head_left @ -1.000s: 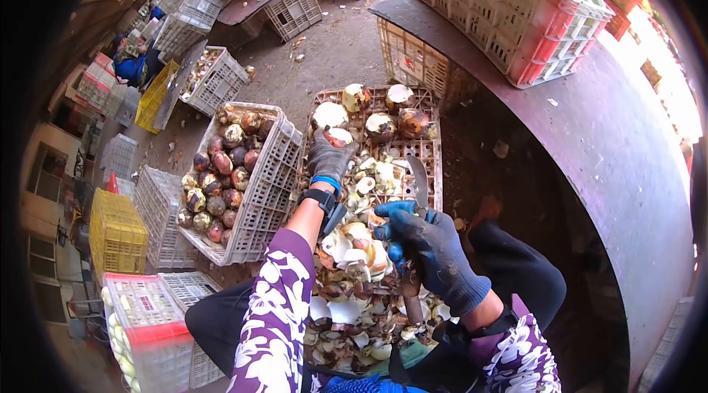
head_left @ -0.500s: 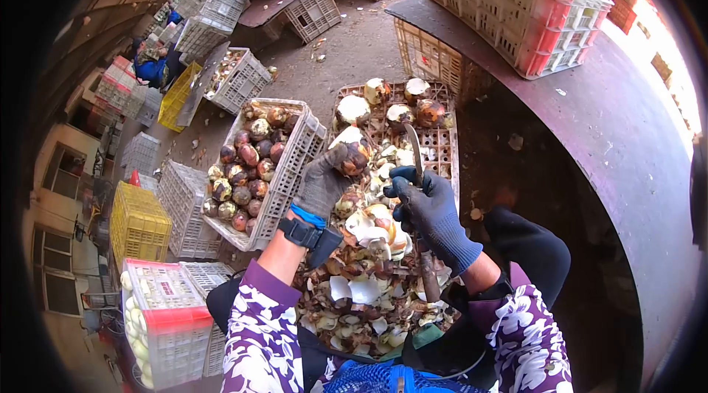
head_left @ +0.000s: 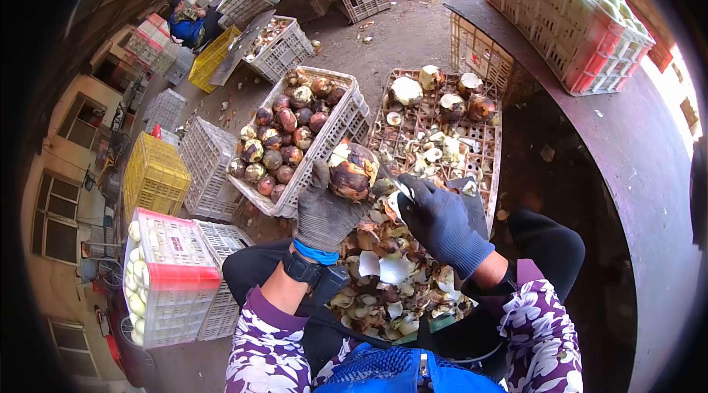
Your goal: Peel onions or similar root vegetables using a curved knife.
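Note:
My left hand (head_left: 324, 205), in a grey glove, is closed around a round brown-purple fruit (head_left: 354, 172) whose skin is partly cut away in pale patches. My right hand (head_left: 439, 220), in a dark blue glove, is closed on a knife just to the right of the fruit. Most of the knife is hidden by the glove, and its edge cannot be made out clearly. Below both hands lies a heap of brown and white peel scraps (head_left: 394, 271). Beyond them, several partly pared fruits (head_left: 405, 91) sit on an upturned slatted crate (head_left: 490, 161).
A tilted crate (head_left: 355, 109) of unpeeled fruits stands left of the hands. Pale peeled pieces fill a red-and-white crate (head_left: 181, 275) at lower left and another crate (head_left: 571, 28) on the curved table (head_left: 627, 150) at right. A person (head_left: 188, 24) sits far back left.
My left hand has turned the fruit and lowered it nearer to me. My right hand has turned, so the knife blade no longer shows pointing up. The view has shifted left.

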The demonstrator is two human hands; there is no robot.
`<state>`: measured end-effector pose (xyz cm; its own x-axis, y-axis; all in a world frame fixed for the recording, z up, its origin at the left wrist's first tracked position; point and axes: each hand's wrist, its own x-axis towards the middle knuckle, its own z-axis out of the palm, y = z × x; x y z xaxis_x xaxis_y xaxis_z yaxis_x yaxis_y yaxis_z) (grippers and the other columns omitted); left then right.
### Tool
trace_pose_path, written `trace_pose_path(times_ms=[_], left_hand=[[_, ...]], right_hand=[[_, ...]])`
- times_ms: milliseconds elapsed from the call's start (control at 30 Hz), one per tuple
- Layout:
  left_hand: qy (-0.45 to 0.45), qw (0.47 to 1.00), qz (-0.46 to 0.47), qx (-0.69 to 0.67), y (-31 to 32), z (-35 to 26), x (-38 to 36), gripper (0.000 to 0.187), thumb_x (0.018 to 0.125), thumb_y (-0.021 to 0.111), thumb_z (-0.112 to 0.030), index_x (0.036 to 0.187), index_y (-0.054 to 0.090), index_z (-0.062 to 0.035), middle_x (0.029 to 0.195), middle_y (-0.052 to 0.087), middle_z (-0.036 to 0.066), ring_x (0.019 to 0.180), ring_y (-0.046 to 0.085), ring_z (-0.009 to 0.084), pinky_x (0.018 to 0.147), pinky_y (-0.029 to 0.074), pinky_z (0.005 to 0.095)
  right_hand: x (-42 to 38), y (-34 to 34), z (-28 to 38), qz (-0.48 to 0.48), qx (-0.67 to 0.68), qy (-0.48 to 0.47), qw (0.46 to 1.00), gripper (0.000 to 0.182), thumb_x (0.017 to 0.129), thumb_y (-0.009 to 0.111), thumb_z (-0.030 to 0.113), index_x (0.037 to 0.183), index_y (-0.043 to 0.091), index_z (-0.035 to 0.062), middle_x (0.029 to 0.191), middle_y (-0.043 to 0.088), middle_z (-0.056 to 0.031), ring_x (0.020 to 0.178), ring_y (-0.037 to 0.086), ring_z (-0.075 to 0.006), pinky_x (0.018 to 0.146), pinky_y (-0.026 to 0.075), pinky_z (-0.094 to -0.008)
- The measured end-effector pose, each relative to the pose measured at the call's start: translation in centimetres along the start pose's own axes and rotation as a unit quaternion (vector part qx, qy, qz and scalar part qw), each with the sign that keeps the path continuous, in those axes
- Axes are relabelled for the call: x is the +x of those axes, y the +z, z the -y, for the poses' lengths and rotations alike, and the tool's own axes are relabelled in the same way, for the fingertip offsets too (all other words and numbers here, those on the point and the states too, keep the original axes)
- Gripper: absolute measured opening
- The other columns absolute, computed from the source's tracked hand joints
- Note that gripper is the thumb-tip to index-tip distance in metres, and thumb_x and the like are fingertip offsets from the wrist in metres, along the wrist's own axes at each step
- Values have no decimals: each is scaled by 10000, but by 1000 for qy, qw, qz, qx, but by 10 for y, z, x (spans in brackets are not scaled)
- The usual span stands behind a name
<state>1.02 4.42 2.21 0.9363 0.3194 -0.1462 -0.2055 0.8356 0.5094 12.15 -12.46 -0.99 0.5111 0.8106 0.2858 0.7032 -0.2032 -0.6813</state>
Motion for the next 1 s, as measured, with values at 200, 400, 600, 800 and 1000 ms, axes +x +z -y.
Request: trace_pose_path(times_ms=[200, 400, 600, 800, 1000], left_hand=[[50, 997, -50, 13, -38, 0, -4, 721, 820, 657, -482, 1355, 401, -73, 1319, 471, 159, 1179, 488, 337, 1018, 403, 499], [51, 997, -40, -50, -44, 10, -3, 566, 849, 657, -309, 1322, 441, -86, 1287, 502, 117, 1164, 509, 299, 1007, 412, 496], [107, 992, -66, 31, -48, 16, -4, 631, 828, 679, -365, 1333, 431, -80, 1300, 491, 122, 1185, 495, 309, 1015, 405, 489], [80, 994, -65, 36, -46, 19, -5, 591, 814, 693, -281, 1316, 449, -85, 1281, 510, 108, 1182, 499, 288, 1018, 407, 478], [105, 989, -67, 77, -52, 25, -1, 565, 833, 665, -271, 1314, 447, -70, 1272, 514, 118, 1183, 500, 288, 1024, 400, 490]], right_hand=[[-3, 9, 12, 92, -76, -37, 992, 483, 840, 600, 235, 1269, 447, 75, 928, 598, -130, 761, 637, -319, 636, 509, -428], [2, 18, 13, 122, -89, 14, 988, 522, 839, 611, 214, 1302, 432, 53, 917, 589, -148, 789, 620, -334, 648, 487, -440], [2, 24, 7, 111, -192, -11, 975, 483, 870, 554, 231, 1281, 423, 14, 961, 586, -137, 818, 639, -297, 674, 512, -418], [1, 36, 9, 134, -33, 58, 989, 430, 863, 545, 195, 1232, 441, 1, 923, 613, -196, 818, 636, -351, 693, 501, -453], [4, 34, 13, 159, -50, 119, 979, 310, 839, 571, 173, 1088, 487, 8, 905, 622, -202, 816, 630, -375, 705, 496, -467]])
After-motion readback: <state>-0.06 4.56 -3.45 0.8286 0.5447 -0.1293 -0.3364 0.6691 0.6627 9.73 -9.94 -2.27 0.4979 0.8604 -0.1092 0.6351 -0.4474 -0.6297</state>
